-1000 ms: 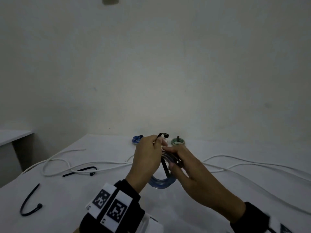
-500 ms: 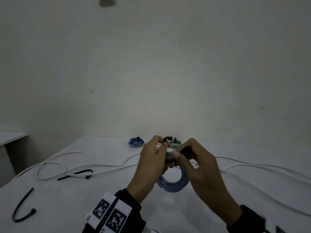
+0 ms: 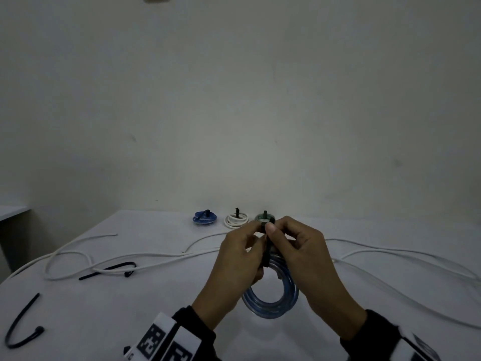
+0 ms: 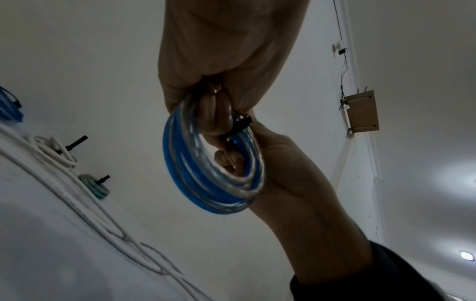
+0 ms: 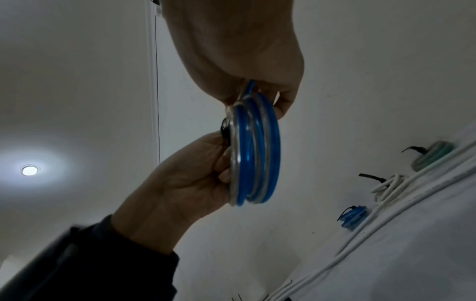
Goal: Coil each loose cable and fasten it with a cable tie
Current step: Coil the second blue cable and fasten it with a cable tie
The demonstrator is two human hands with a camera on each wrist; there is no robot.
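Surface: white tabletop [image 3: 109, 316], loose white cables across it.
Coil: your blue coil [image 3: 270, 306] hangs upright above it, between both hands.
Tie: black cable tie [image 3: 266, 252] runs vertically over the coil's top.
Hands: left hand [image 3: 234, 261] and right hand [image 3: 304, 254] both pinch the tie; its head sits at your right thumb.

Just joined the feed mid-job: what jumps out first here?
Both hands, left hand and right hand, hold a blue coil above the table, pinching a black cable tie around it. Three tied coils sit at the far edge; loose white cable sprawls across the middle.
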